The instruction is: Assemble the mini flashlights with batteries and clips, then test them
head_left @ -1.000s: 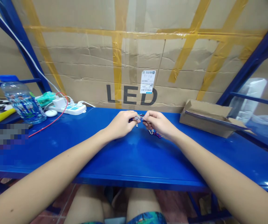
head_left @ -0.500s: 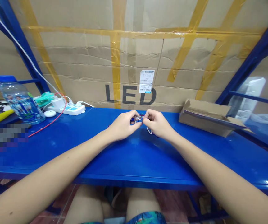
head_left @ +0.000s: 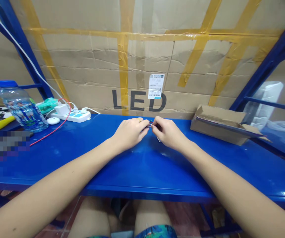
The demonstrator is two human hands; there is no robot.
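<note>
Over the blue table, my left hand [head_left: 129,133] is closed in a pinch, its fingertips facing right. My right hand [head_left: 169,132] is closed too, pinching from the other side. Between the two sets of fingertips shows a sliver of a small shiny metal piece [head_left: 150,124]; the rest of it is covered by my fingers, so its kind is unclear. Under my right hand peeks the edge of a pale metal clip [head_left: 159,139], mostly hidden. Whether the clip is joined to the small piece I cannot see.
The blue table [head_left: 142,172] backs onto a large cardboard panel [head_left: 83,66] marked LED. At left stand a water bottle [head_left: 24,109], a white power strip [head_left: 76,115] and a red cable [head_left: 58,132]. At right sits an open cardboard box [head_left: 216,127].
My left hand has turned so that its fingers cover the blue and metal thing seen before. The pale clip under my right hand shows less now. Both hands stay close together.
</note>
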